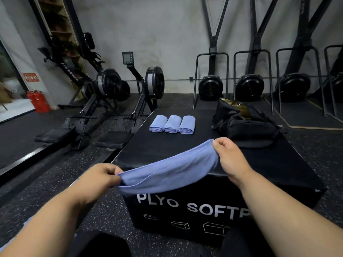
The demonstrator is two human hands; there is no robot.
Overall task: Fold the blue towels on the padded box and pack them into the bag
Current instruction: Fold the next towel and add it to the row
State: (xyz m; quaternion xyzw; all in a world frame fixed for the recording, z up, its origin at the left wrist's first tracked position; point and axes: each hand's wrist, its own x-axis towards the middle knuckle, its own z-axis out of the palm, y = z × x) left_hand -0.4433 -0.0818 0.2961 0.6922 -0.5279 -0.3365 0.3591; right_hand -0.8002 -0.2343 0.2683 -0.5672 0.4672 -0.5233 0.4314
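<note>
Both hands — left hand (104, 176), right hand (229, 154) — pinch the soft blue cloth towel (167, 175) in their fingers above the black padded box (185, 145). It sags; a loose pinch could drop it beside the box.

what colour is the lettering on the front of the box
White lettering on the black box, clearest in the head view.

box (241, 160) lettering cut off behind right forearm, bag (243, 123) contents unseen, red sign (31, 76) perhaps too blurred to read
</note>
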